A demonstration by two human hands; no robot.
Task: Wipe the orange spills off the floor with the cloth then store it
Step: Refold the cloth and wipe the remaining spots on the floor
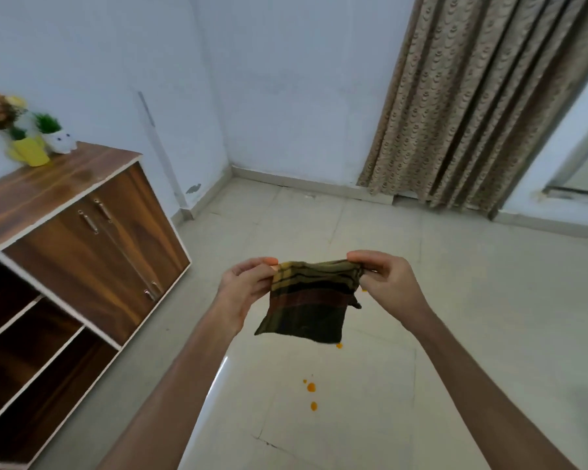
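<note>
A dark green and brown checked cloth (pixel 309 301) hangs folded in the air above the floor. My left hand (pixel 246 281) pinches its top left corner and my right hand (pixel 386 274) pinches its top right corner. Below it, small orange spills (pixel 311 387) dot the pale tiled floor (pixel 455 334): one drop at the cloth's lower edge, a few further down, and one peeking out by my right hand. The cloth hides part of the floor behind it.
A wooden cabinet (pixel 82 239) with two doors and open shelves stands at the left, small plant pots (pixel 31 154) on its top. A patterned curtain (pixel 472 113) hangs at the back right. White walls meet in the far corner.
</note>
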